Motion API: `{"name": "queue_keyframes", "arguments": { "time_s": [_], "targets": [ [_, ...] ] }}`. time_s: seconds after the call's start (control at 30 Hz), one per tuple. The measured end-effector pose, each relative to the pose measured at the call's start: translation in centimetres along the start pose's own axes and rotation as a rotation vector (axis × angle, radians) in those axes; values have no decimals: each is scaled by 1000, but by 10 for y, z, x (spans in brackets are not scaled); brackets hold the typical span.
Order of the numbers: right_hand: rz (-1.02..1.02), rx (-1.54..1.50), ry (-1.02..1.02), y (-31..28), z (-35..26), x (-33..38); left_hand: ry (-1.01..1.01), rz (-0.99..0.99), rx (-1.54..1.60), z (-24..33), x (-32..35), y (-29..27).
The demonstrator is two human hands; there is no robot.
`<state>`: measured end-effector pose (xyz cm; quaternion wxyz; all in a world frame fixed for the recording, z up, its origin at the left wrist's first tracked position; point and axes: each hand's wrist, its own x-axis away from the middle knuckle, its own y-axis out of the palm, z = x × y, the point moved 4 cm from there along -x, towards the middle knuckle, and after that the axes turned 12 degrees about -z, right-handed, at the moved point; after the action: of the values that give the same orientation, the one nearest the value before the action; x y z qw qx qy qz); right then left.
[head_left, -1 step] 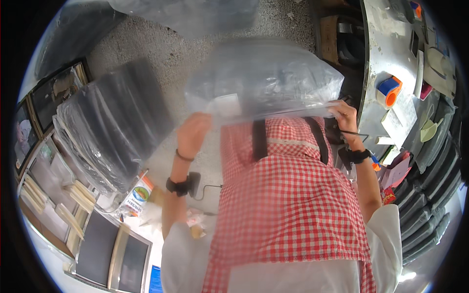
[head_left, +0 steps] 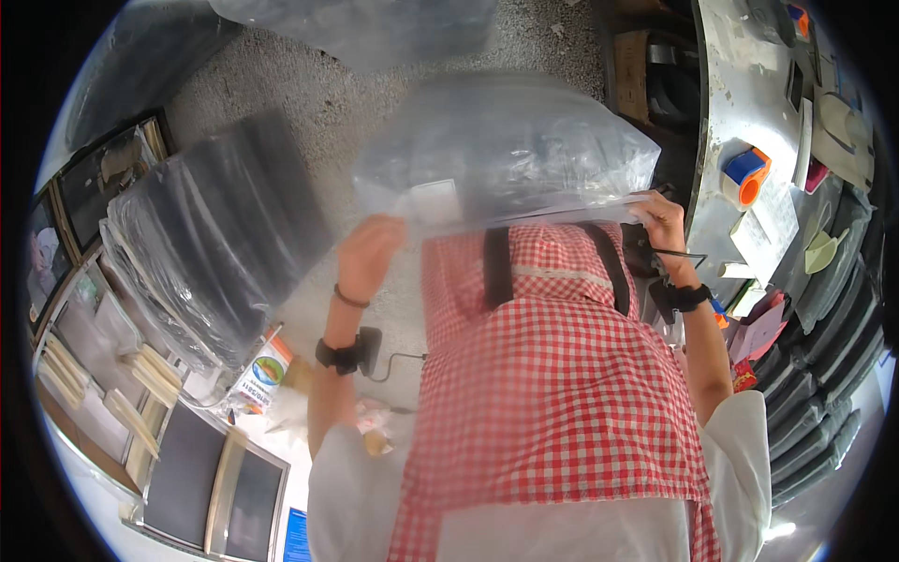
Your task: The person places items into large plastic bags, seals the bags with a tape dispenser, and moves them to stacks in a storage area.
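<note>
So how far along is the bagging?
Done: a wrapped stack of dark frames lies at left. In hand: both hands, left and right, hold a clear bag up by its lower edge. Left: unwrapped frames on the floor; contents unclear.

Floor ahead: bare grey floor (head_left: pixel 375 112) is open above the clear bag (head_left: pixel 506 150).
Left side: wrapped dark frames (head_left: pixel 215 253) block it.
Right side: table edge (head_left: pixel 721 187) stands close.

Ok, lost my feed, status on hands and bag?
Left hand and right hand gripping clear bag at chest. Nothing in the way.
</note>
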<state>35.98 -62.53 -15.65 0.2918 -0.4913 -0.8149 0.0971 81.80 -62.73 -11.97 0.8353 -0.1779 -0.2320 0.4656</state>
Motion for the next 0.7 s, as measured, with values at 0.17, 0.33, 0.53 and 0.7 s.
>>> {"name": "queue_keyframes", "arguments": {
  "time_s": [0.17,0.33,0.53,0.7],
  "targets": [
    [-62,-58,45,-3,-3,-9,82,-26,-34,-8,-5,-4],
    [48,-186,69,11,25,-18,-374,39,91,-43,-5,12],
    [-23,-166,321,14,22,-57,-472,91,540,-95,-30,36],
    [-159,-87,177,5,8,-51,-369,-132,382,-89,-35,24]
  ]
}}
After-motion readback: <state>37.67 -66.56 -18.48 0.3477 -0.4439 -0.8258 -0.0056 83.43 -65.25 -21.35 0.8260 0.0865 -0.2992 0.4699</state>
